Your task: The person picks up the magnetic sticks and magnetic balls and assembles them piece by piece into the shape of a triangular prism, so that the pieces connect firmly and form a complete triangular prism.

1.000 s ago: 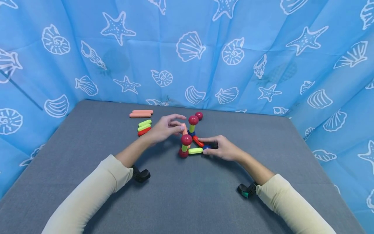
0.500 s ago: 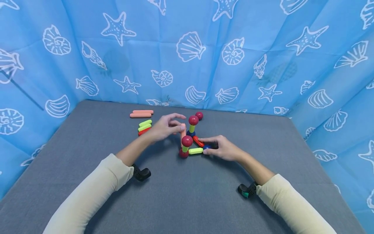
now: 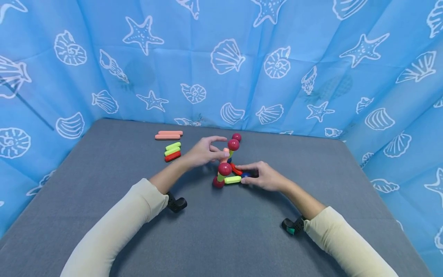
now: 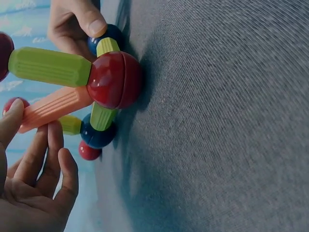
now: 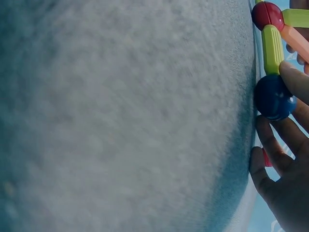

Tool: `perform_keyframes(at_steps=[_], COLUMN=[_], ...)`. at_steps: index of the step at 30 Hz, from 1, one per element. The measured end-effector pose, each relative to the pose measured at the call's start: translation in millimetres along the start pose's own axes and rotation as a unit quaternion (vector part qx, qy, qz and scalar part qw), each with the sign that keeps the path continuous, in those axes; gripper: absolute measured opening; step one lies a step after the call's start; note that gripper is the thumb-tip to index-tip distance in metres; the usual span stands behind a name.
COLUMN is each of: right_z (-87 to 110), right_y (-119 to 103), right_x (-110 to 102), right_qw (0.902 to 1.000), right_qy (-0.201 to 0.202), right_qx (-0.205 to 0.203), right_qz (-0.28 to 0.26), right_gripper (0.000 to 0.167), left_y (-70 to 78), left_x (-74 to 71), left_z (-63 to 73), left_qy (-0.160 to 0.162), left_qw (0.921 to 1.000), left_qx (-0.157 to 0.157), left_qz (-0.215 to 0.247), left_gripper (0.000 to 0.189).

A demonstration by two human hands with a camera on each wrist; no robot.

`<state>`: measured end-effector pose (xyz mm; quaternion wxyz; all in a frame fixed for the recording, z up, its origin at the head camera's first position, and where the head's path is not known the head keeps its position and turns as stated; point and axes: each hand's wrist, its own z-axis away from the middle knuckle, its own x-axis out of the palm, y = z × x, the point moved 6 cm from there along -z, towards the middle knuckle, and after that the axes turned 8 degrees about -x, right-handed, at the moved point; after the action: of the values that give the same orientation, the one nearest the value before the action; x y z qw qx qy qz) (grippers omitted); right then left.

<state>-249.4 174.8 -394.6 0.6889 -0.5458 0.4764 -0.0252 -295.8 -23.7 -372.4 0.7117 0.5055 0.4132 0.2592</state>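
Observation:
My left hand pinches the upper end of a salmon rod between thumb and fingers. The rod's lower end meets a dark red ball on the table. From that ball rises a lime rod topped by another red ball. My right hand holds a blue ball at the structure's right corner. A lime rod and a red rod run from it. Farther back, a red ball tops another lime upright, partly hidden behind my left hand and the salmon rod.
Left of the structure lie two salmon rods, two lime rods and a red rod. A loose-looking red ball sits behind. The grey table ends at a blue shell-print curtain.
My left hand has shifted right, swinging the salmon rod's upper end right toward the back upright. Both upright lime rods now lean slightly right. My right hand stays on the blue ball.

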Motion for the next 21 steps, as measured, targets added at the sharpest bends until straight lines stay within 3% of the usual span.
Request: perform_keyframes(at_steps=[5,10,21], right_z=[-0.2,-1.2,-3.9], right_y=[-0.4,-2.6,-7.3], right_x=[1.2,1.5,2.6], right_qw=[1.0,1.0,0.9996], right_qy=[-0.002,0.002,0.008], right_qx=[0.004,-0.006,-0.016], right_qz=[0.003,0.007,0.019], right_gripper=[0.051,0.05,0.038], left_y=[2.5,5.7,5.8], left_x=[4.6,8.4,7.7], left_z=[-3.4,-4.5,-3.3], left_qy=[0.003,-0.016,-0.018], left_qw=[0.9999,0.9997,0.9995], left_qx=[0.001,0.013,0.02], left_qz=[-0.015,-0.016,-0.019], left_gripper=[0.059,0.055,0.039])
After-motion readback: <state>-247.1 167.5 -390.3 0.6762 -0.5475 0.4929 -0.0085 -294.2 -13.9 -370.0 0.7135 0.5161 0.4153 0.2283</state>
